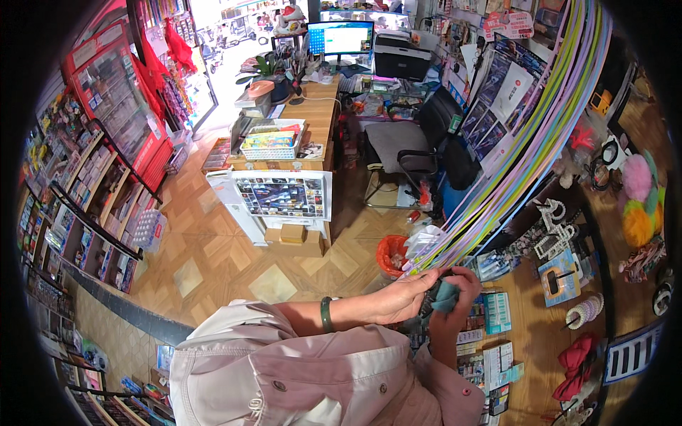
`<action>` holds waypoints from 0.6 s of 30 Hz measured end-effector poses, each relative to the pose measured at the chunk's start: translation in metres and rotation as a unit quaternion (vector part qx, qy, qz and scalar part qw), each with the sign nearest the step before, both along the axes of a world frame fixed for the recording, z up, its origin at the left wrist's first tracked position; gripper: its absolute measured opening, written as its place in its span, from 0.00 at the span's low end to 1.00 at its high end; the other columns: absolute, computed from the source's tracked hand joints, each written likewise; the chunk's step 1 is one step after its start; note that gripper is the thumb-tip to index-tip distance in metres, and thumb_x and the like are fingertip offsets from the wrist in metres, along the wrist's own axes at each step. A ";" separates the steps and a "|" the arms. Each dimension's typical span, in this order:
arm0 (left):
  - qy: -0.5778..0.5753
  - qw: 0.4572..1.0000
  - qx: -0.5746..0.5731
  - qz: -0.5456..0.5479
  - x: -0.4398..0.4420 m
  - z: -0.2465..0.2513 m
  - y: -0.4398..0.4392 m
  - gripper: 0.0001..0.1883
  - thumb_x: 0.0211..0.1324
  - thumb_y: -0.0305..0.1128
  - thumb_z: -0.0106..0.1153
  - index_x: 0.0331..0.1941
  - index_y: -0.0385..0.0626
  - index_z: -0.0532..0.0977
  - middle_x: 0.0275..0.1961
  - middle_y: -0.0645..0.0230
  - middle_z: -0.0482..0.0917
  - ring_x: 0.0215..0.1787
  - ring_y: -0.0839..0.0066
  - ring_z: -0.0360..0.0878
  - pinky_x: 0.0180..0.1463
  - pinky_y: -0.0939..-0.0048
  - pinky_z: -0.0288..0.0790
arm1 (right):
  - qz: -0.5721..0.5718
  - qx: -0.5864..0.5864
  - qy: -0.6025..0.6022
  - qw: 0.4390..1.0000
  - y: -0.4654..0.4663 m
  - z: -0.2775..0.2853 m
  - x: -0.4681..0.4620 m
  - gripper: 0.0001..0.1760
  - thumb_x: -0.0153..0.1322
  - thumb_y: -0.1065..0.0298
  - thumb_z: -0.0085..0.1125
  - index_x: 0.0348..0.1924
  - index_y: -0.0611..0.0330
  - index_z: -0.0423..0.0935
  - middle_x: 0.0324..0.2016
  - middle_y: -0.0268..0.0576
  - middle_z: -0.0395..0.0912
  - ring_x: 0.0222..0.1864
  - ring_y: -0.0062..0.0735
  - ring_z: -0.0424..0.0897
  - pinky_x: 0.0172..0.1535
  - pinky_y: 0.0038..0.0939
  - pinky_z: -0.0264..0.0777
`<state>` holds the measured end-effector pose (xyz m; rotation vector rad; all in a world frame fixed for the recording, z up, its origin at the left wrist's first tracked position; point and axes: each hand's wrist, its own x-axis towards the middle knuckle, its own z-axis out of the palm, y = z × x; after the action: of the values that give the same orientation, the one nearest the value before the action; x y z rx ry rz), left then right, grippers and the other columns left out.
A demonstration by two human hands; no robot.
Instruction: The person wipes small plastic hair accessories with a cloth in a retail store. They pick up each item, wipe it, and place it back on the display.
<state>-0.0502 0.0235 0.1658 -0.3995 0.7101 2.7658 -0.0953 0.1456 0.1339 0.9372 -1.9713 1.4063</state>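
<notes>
At chest height on the right, both my hands meet around a small dark hair accessory with teal fabric (446,296); it looks like a hair clip, but fingers hide part of it. My left hand (409,299) grips its dark edge from the left, with a green bangle (326,314) on that wrist. The fingers of my right hand (462,292) curl around the teal part from the other side. Just beyond my hands hang long pastel cords (511,165), their lower ends close to my left fingers. Whether they touch is hidden.
A red-lined waste bin (393,255) stands beyond my hands. Hair accessories hang on the wooden wall panel (525,341) at right, including a red bow (574,367). Ahead are a wooden desk (314,114) and an office chair (399,144). Display shelves (96,197) line the left.
</notes>
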 end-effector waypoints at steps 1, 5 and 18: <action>0.046 0.998 -0.029 -0.026 0.002 0.001 -0.001 0.26 0.71 0.49 0.40 0.68 0.54 0.59 0.32 0.80 0.70 0.25 0.89 0.64 0.25 0.85 0.60 | -0.016 -0.025 -0.008 1.000 0.001 -0.004 -0.005 0.13 0.63 0.76 0.50 0.42 0.61 0.70 0.44 0.50 0.70 0.48 0.45 0.69 0.53 0.40 0.62; 0.136 0.980 -0.050 -0.133 0.009 -0.009 -0.012 0.26 0.71 0.49 0.40 0.67 0.50 0.59 0.49 0.69 0.74 0.43 0.83 0.74 0.41 0.79 0.70 | -0.054 -0.130 -0.056 0.988 0.013 -0.016 -0.026 0.15 0.63 0.81 0.47 0.44 0.62 0.69 0.42 0.49 0.68 0.46 0.44 0.69 0.55 0.38 0.62; 0.230 0.971 -0.003 -0.072 -0.008 -0.042 -0.004 0.25 0.71 0.45 0.41 0.65 0.44 0.60 0.61 0.68 0.70 0.63 0.78 0.66 0.65 0.70 0.63 | -0.019 -0.022 0.017 0.999 0.009 -0.018 -0.016 0.15 0.63 0.73 0.55 0.44 0.61 0.69 0.38 0.50 0.68 0.42 0.47 0.70 0.47 0.40 0.65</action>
<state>-0.0587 0.0196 0.1242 0.2962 0.8086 2.7353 -0.1110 0.1545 0.1155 0.8947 -1.9161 1.3977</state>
